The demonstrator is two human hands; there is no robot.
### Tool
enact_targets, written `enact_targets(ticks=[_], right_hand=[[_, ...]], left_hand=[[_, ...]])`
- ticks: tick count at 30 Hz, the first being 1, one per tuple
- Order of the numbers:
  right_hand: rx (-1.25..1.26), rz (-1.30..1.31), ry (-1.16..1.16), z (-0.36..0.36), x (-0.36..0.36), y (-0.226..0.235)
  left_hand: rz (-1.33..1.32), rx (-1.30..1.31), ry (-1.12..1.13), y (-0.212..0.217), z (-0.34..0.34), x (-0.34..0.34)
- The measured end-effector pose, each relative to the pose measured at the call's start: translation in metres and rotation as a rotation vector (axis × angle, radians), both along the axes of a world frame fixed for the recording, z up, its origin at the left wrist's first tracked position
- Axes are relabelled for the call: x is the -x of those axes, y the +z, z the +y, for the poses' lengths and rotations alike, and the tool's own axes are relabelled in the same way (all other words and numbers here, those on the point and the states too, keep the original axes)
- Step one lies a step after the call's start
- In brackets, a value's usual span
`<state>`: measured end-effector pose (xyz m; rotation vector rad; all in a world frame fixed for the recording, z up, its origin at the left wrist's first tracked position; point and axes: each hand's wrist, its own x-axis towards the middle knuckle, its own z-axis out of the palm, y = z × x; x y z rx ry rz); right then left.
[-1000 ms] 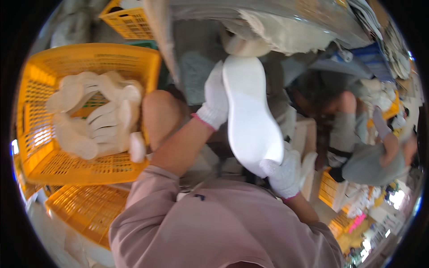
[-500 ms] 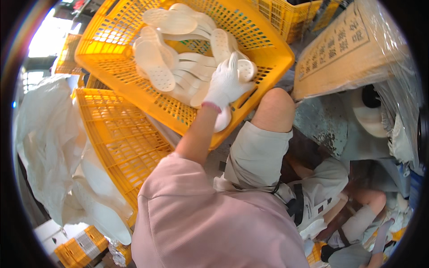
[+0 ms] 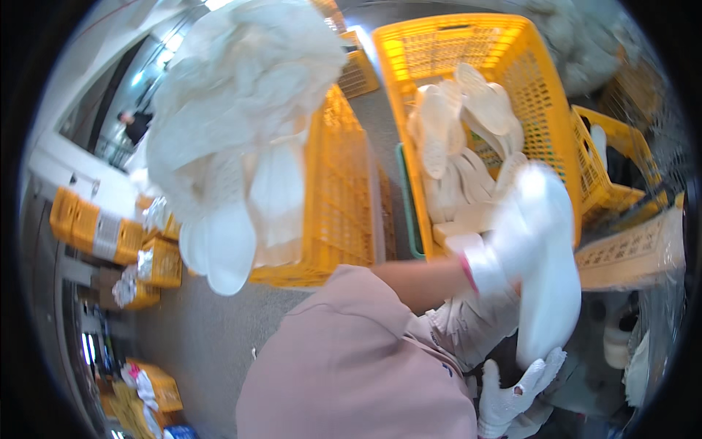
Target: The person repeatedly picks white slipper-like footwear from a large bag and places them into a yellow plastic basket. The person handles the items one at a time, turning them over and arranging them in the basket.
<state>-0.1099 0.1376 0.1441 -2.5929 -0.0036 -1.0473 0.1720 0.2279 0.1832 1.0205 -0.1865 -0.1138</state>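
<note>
My left hand (image 3: 504, 238), in a white glove and smeared by motion, grips a long white shoe sole (image 3: 550, 304) at the right of the view. My right hand (image 3: 515, 391), also gloved and with a small hole in the glove, is below it, thumb and fingers spread. Its fingertips come close to the sole's lower end; contact is hard to tell. Beyond my left hand, several white soles (image 3: 435, 139) lie in a yellow plastic crate (image 3: 545, 88), some stacked and some leaning on its wall.
Left of it, a yellow crate (image 3: 340, 197) holds larger white soles (image 3: 227, 241) under crumpled clear plastic (image 3: 248, 95). A smaller yellow crate (image 3: 618, 186) and a plastic-wrapped carton (image 3: 632, 245) are at right. More yellow crates (image 3: 95, 227) line the far left, beyond grey floor (image 3: 212, 333).
The view has swung left. My left hand has come out of the crate, lifting a sole toward me. My right hand has come into view below it.
</note>
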Motion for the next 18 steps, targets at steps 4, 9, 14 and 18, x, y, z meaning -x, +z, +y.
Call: enact_targets(ticks=[4,9,14,18], right_hand=[[-0.262,0.255,-0.522,-0.030,0.058,0.010],[-1.302,0.034,-1.072,-0.025,0.169,0.032],[-0.777,0.287,-1.135,0.008,0.159,0.015],[-0.779,-0.046,-1.085,-0.066,0.126,0.012]], left_hand=[[-0.021,-0.452,-0.728,-0.057,-0.024,0.132],[0.632,-0.143,-1.167,-0.113,-0.092,0.198],[0.879,-0.055,-1.191,-0.114,-0.194,0.264],[0.538,-0.373,-1.058,-0.128,-0.271,0.272]])
